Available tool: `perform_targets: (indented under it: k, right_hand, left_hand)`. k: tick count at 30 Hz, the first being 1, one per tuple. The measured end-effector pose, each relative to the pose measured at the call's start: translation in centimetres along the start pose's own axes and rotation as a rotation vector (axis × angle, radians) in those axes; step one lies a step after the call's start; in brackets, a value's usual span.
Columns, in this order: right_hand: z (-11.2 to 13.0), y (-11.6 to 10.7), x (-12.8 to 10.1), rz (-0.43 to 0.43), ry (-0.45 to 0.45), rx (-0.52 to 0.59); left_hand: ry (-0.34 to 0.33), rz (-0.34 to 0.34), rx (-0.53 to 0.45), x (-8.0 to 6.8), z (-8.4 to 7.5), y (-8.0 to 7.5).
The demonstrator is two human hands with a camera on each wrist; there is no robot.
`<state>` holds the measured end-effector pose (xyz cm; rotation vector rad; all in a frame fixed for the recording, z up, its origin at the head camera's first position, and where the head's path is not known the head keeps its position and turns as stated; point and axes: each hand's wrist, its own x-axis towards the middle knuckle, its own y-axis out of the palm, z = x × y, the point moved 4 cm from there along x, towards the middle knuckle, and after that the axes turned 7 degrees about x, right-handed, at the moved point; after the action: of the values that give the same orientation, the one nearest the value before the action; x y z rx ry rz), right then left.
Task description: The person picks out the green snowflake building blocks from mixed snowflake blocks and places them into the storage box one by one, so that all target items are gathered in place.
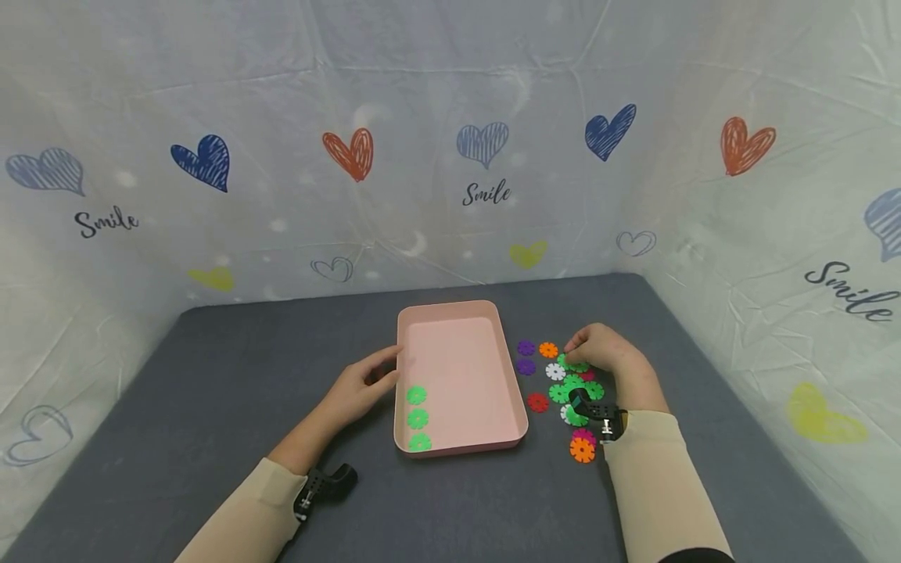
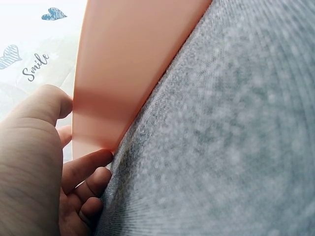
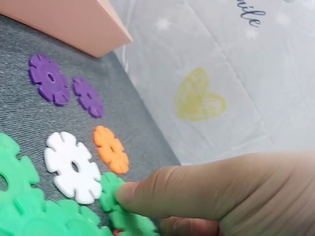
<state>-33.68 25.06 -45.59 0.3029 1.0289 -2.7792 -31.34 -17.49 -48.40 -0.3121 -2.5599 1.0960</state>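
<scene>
Right hand (image 3: 221, 191) pinching a green snowflake disc (image 3: 114, 195) beside white disc (image 3: 73, 166), orange disc (image 3: 111, 149), purple discs (image 3: 49, 78).

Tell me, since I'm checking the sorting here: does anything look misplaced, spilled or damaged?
Nothing stands out. Three green snowflake discs lie in a neat row inside the pink tray; the mixed-colour discs sit loose on the grey mat beside it, none visibly broken.

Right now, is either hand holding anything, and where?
The right hand pinches a green disc at its edge, on the table. The left hand holds nothing; its fingers touch the pink tray's left wall.
</scene>
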Motion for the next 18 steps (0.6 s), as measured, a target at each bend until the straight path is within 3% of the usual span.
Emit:
perform_targets:
  k: [10,18]
  right_hand:
    - [-0.50,-0.52,-0.42,0.094,0.052,0.003]
    - [0.06,-0.07,-0.28,0.063,-0.001,-0.029]
  left_hand:
    - [-0.012,0.008,-0.007,0.04,0.00,0.06]
    - [-0.010,0.008,-0.001,0.08,0.00,0.04]
